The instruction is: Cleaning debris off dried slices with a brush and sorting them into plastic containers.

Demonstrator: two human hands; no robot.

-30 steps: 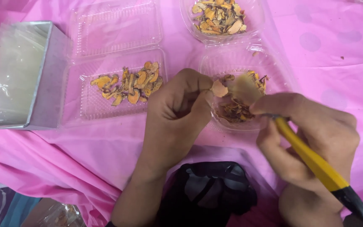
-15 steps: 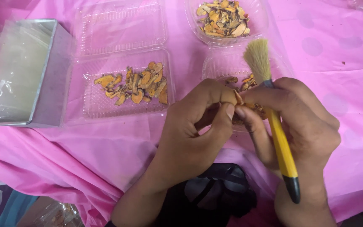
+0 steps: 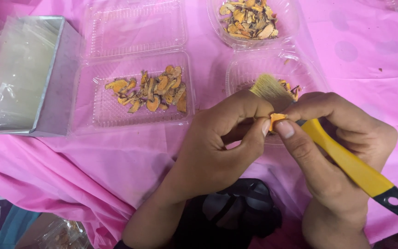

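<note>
From the head view, the left hand (image 3: pixel 217 147) pinches a small orange dried slice (image 3: pixel 276 119) at its fingertips, near the middle over the pink tablecloth (image 3: pixel 93 161). The right hand (image 3: pixel 337 147) has its grip closed on a yellow-handled brush (image 3: pixel 346 161), pale bristles touching the slice. The brittle slice might crumble or slip under hard brushing. Ridged clear plastic trays (image 3: pixel 116 110) hold more.

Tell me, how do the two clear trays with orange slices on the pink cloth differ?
The left tray is rectangular and holds bright orange slices spread loosely with bare plastic around them. The top tray is rounder, and its pieces are paler, brownish and heaped thickly. The left tray sits beside a metal box; the top tray lies beyond the brush. Both are clear plastic clamshells.
</note>
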